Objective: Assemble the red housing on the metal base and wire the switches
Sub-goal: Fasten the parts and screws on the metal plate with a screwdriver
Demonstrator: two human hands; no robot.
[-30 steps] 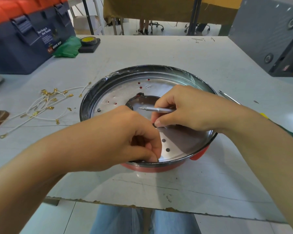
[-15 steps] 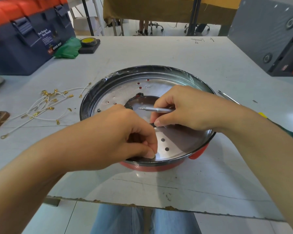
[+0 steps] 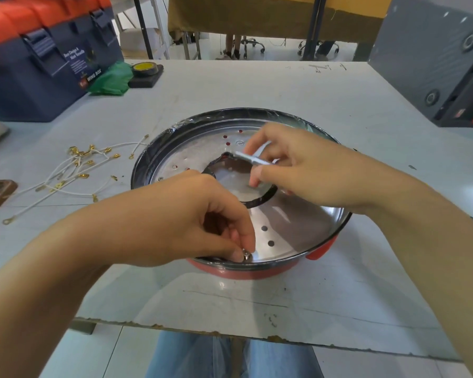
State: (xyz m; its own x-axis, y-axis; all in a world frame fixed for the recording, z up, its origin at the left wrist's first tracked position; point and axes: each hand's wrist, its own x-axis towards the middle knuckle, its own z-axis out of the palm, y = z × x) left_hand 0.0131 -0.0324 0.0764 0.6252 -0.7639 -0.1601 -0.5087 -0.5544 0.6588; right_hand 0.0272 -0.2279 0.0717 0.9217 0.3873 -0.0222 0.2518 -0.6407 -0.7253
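Note:
A round shiny metal base (image 3: 292,227) with several holes and a central opening sits inside the red housing (image 3: 257,272) near the table's front edge. My left hand (image 3: 197,222) pinches a small silver screw (image 3: 245,253) at the base's near rim. My right hand (image 3: 295,170) hovers over the central opening and grips a thin silver screwdriver (image 3: 250,158), its tip pointing left. Part of the base lies hidden under both hands.
White wires with gold terminals (image 3: 74,173) lie loose to the left. A blue and orange toolbox (image 3: 38,58), a green bag (image 3: 111,80) and a yellow tape roll (image 3: 144,68) stand at the back left. A grey case (image 3: 443,58) fills the back right.
My right hand has lifted off the base and moved back and up with the screwdriver. My left hand stays at the near rim, and the screw between its fingertips has come into sight.

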